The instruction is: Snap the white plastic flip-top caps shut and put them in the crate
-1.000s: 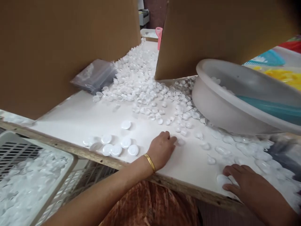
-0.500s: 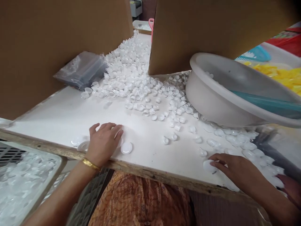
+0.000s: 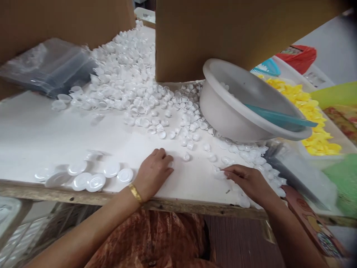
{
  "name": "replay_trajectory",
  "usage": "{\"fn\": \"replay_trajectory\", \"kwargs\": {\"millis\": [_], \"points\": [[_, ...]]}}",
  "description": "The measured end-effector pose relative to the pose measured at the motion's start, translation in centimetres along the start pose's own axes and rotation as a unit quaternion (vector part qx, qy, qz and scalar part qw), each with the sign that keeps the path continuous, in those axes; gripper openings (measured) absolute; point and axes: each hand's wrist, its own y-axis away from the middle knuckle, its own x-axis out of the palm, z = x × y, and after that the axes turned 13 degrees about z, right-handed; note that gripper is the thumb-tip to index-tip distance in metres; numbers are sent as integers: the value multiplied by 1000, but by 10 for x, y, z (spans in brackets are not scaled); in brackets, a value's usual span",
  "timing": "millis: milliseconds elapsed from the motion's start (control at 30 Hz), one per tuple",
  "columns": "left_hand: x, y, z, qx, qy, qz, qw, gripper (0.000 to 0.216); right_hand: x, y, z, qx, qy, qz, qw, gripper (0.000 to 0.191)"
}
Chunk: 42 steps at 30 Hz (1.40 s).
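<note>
My left hand (image 3: 154, 172) rests palm down on the white table (image 3: 33, 130), fingers curled over a small white cup (image 3: 170, 164) at its fingertips. My right hand (image 3: 247, 180) lies to its right, fingers pinched on a flat white lid (image 3: 220, 174). Several finished white lids (image 3: 95, 181) lie in a row near the front edge, left of my left hand. A big heap of small white cups (image 3: 125, 82) covers the back of the table. More flat lids (image 3: 251, 154) lie beside my right hand.
A white basin (image 3: 223, 111) with a teal piece across it tilts at the right. Cardboard walls (image 3: 195, 33) stand behind. Clear plastic bags (image 3: 47, 67) lie at back left. Yellow caps (image 3: 306, 108) fill a tray at right. The wooden front edge (image 3: 181, 204) runs below my hands.
My left hand moved right, away from the row of lids, to a small cup near the middle. My right hand shifted left with a lid. The camera swung right.
</note>
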Motion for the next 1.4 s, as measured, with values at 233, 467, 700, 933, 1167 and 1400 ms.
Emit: {"fn": "replay_trajectory", "kwargs": {"millis": [233,467,700,933,1167,1400], "points": [[-2,14,8,-19,16,-75,997,28,19,-20,11,3,-139,-15,990,28],[-11,17,-2,-30,153,-64,986,29,23,-18,38,-19,-218,-21,976,27],[-25,15,9,-116,334,-25,935,30,74,-53,92,-44,-399,73,913,21],[-8,12,15,-141,376,7,916,23,94,-60,102,-22,-426,92,900,13],[-11,6,13,-177,334,8,926,17,103,-66,103,1,-448,91,890,16],[-10,9,11,-160,231,9,960,12,106,-67,100,-24,-448,109,887,23]]}}
